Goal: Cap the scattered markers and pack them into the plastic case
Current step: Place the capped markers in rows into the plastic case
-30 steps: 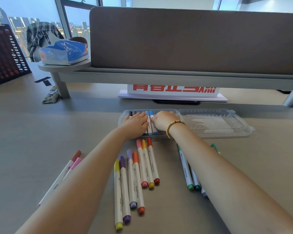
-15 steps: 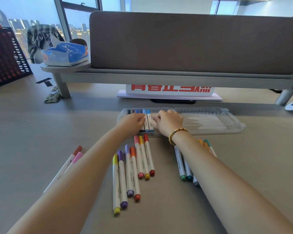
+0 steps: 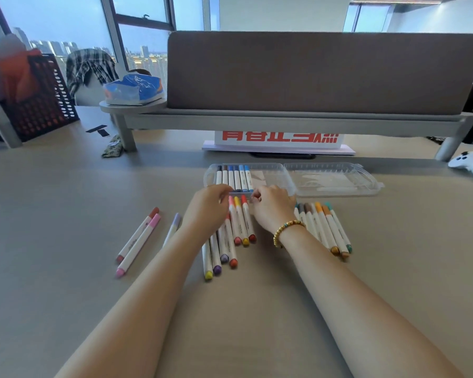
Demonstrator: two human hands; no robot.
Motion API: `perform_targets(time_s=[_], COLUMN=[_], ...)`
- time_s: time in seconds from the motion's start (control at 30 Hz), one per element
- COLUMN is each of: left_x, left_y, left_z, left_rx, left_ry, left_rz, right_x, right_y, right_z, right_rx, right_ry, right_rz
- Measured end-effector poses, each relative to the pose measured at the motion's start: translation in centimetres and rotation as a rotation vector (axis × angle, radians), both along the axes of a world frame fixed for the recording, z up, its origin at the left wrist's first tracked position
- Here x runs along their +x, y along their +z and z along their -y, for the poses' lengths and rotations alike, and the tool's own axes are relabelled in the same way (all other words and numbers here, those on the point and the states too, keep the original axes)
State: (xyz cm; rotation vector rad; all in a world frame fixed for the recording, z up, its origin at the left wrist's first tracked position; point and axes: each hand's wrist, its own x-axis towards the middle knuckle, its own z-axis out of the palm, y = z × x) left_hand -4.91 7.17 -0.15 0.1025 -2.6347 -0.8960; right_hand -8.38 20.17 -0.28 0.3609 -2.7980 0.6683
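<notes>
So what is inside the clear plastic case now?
Six markers stand side by side at the left end of the plastic case: dark, brown and blue caps. Both hands cover their near ends.

No legible text on sign (image 3: 279, 137)

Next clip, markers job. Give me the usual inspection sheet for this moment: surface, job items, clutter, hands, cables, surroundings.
Surface: beige desk, flat.
Job's things: clear plastic case open; six capped markers lie in its left half. Loose groups on the desk: centre markers, right markers, pink and red pair, one lilac marker.
Clutter: game controller, patterned pouch, red-lettered sign.
Hands: left hand and right hand over the centre markers, fingers curled; what they hold cannot be told.
Cables: nothing seen.
Surroundings: brown divider panel, mesh basket, windows.
</notes>
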Motion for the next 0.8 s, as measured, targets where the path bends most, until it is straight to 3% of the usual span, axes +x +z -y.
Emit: perform_targets(time_s=[0.17, 0.5, 0.8], left_x=[1.9, 0.9, -0.6], left_y=[-0.5, 0.8, -0.6], left_z=[-0.6, -7.4, -10.3], left_rx=[-0.065, -0.084, -0.183], left_ry=[-0.007, -0.061, -0.109], left_rz=[0.017, 0.075, 0.169], right_x=[2.0, 1.6, 0.8], right_y=[-0.2, 0.5, -0.2], right_z=[-1.6, -10.6, -11.1], right_rx=[0.013, -0.115, 0.003], right_ry=[0.007, -0.243, -0.234], right_rz=[0.048, 0.118, 0.192])
